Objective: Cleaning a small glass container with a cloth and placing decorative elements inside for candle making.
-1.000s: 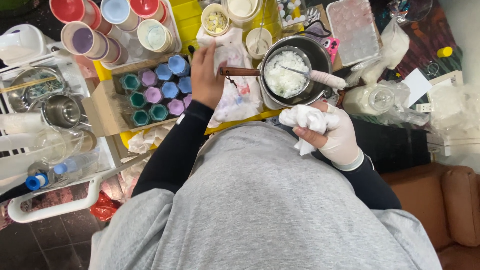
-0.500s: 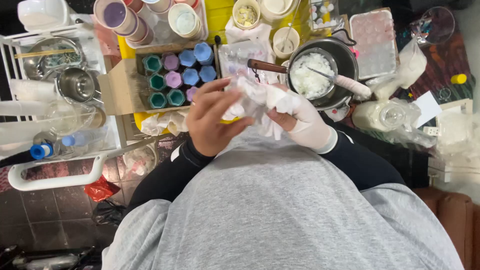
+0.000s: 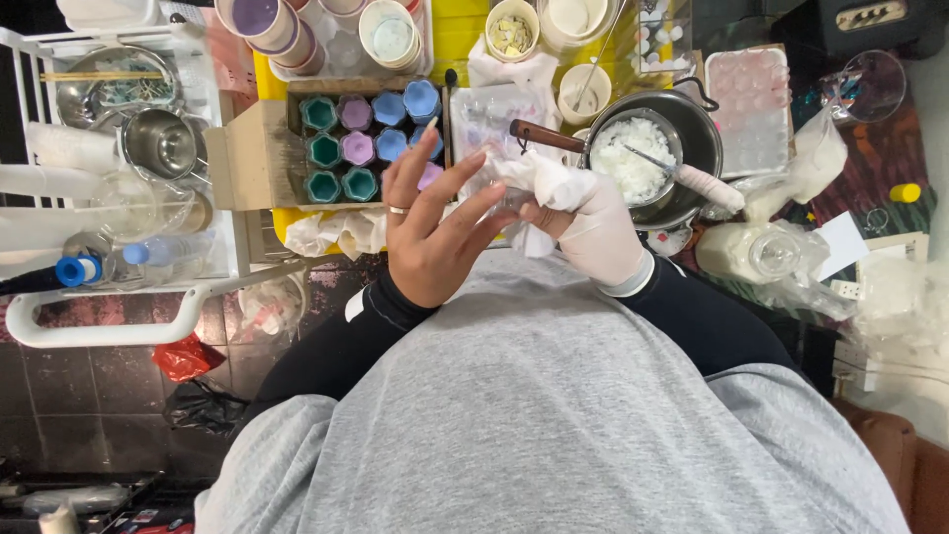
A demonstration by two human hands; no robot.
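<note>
While crumpled, soft white cloth point(image 3: 542, 188) in gloved right hand point(image 3: 593, 232)

Open brown cardboard box point(image 3: 259, 148) at table's left holding teal, purple and blue cups, clear plastic bags point(image 3: 806, 168) at right by a white paper slip point(image 3: 843, 240), red plastic bag point(image 3: 186, 358) on floor lower left.

Dark tiled floor point(image 3: 59, 405), yellow tabletop point(image 3: 465, 40)
</note>
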